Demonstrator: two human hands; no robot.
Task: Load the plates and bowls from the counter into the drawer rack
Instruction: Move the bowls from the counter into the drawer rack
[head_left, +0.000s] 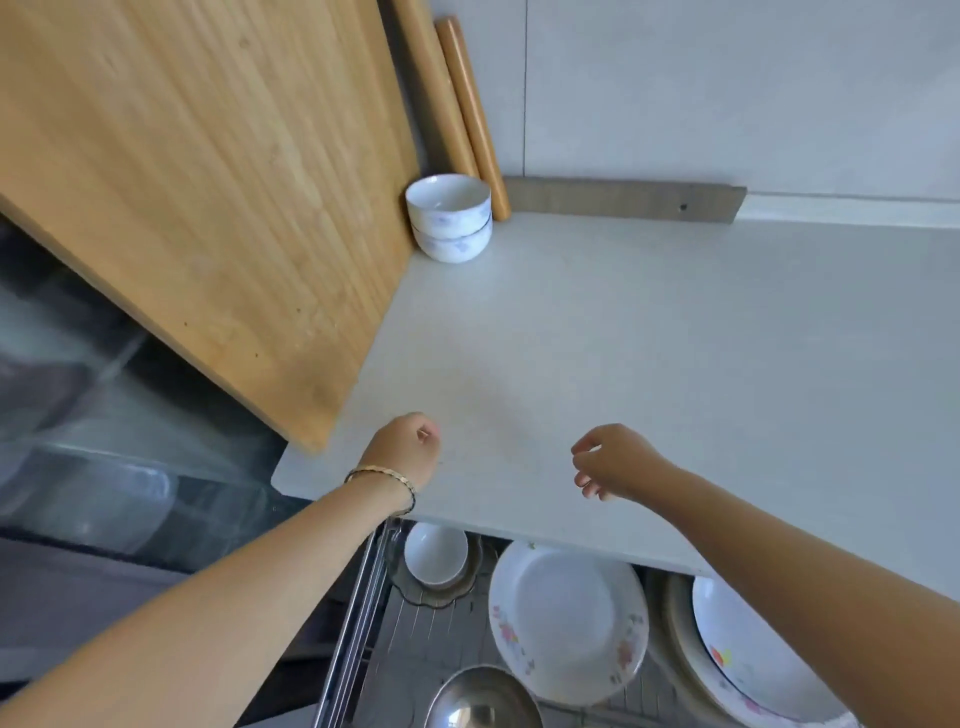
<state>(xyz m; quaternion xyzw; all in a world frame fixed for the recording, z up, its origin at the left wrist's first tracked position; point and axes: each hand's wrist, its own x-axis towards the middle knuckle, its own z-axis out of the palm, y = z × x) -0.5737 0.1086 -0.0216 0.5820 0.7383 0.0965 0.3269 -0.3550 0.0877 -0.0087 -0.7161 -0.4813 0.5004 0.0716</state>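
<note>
Pale grey bench runs back to a tiled wall, with a wooden cutting board leaning on its left. Just beside the board's far edge sit two stacked bowls, the only crockery on the bench. Below the board's near corner, the drawer rack already holds a floral plate, more plates, a small bowl and a steel bowl. Loading looks nearly done. Near that corner, the left grip is curled empty and the right grip loosely spread, also empty.

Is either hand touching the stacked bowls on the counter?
Apart. Head view shows bare counter between the stacked bowls and the left hand and right hand.
</note>
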